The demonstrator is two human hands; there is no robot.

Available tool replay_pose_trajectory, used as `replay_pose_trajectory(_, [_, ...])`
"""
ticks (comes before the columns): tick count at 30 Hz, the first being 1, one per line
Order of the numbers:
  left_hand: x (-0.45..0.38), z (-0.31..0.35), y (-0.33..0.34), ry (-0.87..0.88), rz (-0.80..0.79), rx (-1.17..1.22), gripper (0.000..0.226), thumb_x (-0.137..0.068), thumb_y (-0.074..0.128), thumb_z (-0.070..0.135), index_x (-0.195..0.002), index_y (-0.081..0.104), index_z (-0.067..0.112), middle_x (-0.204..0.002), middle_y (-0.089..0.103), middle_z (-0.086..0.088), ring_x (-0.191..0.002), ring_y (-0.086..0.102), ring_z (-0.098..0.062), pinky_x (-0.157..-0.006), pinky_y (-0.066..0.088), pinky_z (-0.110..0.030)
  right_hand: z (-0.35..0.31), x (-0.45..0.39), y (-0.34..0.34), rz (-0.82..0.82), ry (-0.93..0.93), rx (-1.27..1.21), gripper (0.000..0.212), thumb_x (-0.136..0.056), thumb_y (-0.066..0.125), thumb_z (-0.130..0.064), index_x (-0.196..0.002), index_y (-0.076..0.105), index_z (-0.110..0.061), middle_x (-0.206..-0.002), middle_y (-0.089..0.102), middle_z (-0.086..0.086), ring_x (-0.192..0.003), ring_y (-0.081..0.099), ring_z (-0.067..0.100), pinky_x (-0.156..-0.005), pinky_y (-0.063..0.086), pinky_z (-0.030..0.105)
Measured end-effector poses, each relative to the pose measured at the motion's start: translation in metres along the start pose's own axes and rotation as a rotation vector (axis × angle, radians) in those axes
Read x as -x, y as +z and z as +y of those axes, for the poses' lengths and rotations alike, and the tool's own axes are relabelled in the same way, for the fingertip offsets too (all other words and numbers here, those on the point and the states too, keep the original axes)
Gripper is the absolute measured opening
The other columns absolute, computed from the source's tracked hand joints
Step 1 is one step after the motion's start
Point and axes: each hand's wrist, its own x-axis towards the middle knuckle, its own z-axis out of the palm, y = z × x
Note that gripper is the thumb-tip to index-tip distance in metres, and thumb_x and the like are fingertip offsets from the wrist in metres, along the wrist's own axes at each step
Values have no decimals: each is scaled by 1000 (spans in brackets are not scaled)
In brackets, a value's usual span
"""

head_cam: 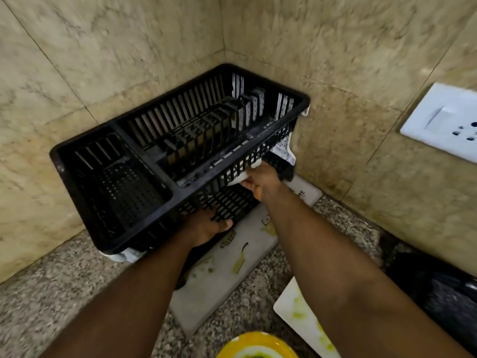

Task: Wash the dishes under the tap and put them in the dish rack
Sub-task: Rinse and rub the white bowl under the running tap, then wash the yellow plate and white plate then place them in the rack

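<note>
Your dish rack point(165, 151) sits tilted in the wall corner at 12 o'clock above the table point(51, 293); your left grip point(206, 226) curls shut on its near slatted side; your right grip point(260, 180) pinches the white tray point(284, 148) beneath it at 1 o'clock.

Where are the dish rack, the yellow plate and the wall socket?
dish rack point(85, 148): head view, on its left rim.
yellow plate point(247, 339): head view, on its upper rim at the bottom edge.
wall socket point(436, 117): head view, on its white switch.
</note>
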Motion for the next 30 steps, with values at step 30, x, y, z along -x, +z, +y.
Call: replay_pose_trajectory(30, [153, 48, 86, 343, 283, -212, 53, -87, 54, 44, -123, 72, 10, -123, 70, -19, -115, 65, -36, -97, 51, -40, 53, 197, -141, 149, -192, 775, 9, -73, 63, -22, -81, 69, -22, -93, 74, 8, -86, 71, 34, -78, 61, 58])
